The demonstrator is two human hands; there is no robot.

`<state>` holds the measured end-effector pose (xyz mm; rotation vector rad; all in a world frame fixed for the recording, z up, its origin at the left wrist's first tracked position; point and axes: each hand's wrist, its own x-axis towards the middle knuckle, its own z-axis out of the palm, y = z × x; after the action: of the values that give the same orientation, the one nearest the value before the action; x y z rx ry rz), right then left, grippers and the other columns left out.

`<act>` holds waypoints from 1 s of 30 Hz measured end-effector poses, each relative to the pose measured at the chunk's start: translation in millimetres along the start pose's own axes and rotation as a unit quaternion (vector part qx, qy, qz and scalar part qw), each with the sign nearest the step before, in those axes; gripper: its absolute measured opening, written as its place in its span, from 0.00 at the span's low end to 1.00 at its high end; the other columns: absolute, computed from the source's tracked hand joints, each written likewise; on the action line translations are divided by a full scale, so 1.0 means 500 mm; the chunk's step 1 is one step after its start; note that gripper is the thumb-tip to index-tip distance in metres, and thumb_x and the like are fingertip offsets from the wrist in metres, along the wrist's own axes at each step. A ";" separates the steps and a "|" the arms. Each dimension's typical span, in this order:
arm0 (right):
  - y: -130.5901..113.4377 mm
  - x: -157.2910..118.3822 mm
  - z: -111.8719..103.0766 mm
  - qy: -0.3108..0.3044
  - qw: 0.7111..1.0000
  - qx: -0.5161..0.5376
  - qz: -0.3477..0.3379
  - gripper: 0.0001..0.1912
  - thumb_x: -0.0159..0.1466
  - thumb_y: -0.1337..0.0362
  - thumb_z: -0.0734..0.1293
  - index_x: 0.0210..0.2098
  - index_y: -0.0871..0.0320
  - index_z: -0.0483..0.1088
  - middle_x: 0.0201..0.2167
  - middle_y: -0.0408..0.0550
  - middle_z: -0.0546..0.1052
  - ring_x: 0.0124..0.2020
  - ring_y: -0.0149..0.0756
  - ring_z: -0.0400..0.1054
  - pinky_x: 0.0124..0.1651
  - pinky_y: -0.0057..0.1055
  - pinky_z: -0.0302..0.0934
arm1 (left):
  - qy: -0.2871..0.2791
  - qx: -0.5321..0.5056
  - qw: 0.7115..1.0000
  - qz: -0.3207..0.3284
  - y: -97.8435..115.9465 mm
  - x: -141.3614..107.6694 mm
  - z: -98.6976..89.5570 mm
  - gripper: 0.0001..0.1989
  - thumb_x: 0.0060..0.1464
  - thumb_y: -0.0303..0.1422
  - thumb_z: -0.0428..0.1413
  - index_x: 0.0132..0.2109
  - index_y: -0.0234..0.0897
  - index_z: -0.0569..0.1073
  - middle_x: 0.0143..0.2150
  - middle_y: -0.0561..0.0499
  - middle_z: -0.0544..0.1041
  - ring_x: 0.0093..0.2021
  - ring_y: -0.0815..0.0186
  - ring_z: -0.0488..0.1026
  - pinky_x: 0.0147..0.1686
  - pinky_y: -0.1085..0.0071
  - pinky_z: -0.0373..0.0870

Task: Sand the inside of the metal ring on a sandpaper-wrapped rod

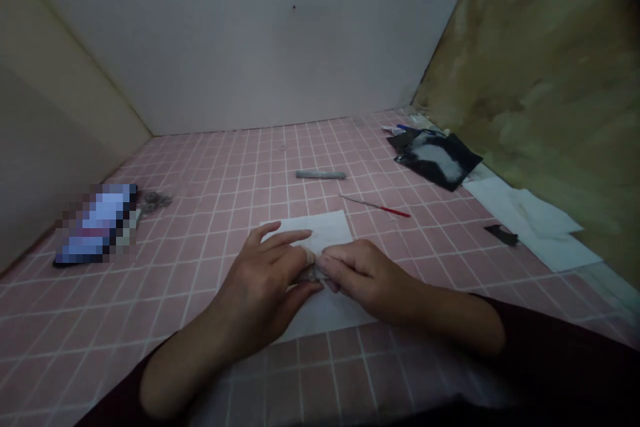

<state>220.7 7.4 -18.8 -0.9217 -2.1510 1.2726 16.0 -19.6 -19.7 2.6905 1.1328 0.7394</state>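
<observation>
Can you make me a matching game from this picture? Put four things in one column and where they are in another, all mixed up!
Things:
1. White paper
2. Grey rod
3. Red-handled pick
4. Black packet

Places:
A. Near the right wall
B. Farther out, middle of the pink tiles
C. Under the left hand and right hand
D. Just past the paper's far edge

Pairs: 1-C, 2-B, 3-D, 4-A

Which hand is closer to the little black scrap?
The right hand is nearer; it is well to the left of the black scrap and lower in the view. The left hand is farther, on the right hand's other side.
</observation>
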 end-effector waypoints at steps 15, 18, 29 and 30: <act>0.000 -0.013 0.001 0.022 0.971 -0.197 -0.133 0.16 0.67 0.65 0.56 0.23 0.59 0.60 0.19 0.40 0.62 0.22 0.28 0.57 0.29 0.28 0.49 | -0.088 -0.182 0.975 -0.090 -0.012 0.004 -0.017 0.05 0.59 0.35 0.54 0.38 0.38 0.68 0.38 0.50 0.76 0.45 0.59 0.74 0.44 0.62 0.69; 0.010 -0.015 0.007 0.046 0.933 -0.262 -0.243 0.11 0.66 0.69 0.56 0.28 0.58 0.64 0.22 0.44 0.68 0.25 0.31 0.58 0.30 0.30 0.51 | -0.183 -0.293 0.932 -0.113 -0.014 0.009 -0.034 0.07 0.61 0.34 0.50 0.38 0.37 0.70 0.35 0.51 0.75 0.36 0.66 0.73 0.36 0.70 0.69; 0.009 -0.013 -0.002 0.021 0.926 -0.242 -0.289 0.11 0.65 0.70 0.56 0.30 0.59 0.67 0.23 0.44 0.68 0.26 0.31 0.60 0.31 0.29 0.52 | -0.227 -0.330 0.910 -0.108 -0.015 0.008 -0.048 0.08 0.62 0.33 0.50 0.37 0.38 0.73 0.35 0.52 0.77 0.37 0.66 0.74 0.39 0.71 0.70; 0.009 -0.014 0.000 0.016 0.930 -0.235 -0.281 0.10 0.65 0.69 0.57 0.30 0.59 0.67 0.24 0.44 0.68 0.26 0.30 0.60 0.32 0.29 0.52 | -0.226 -0.318 0.915 -0.105 -0.012 0.008 -0.049 0.08 0.61 0.33 0.50 0.37 0.38 0.73 0.34 0.52 0.76 0.36 0.66 0.74 0.38 0.71 0.71</act>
<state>226.7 4.0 -23.0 -0.4145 -2.4885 0.4690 2.8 -13.9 1.3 2.0006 0.8506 0.3331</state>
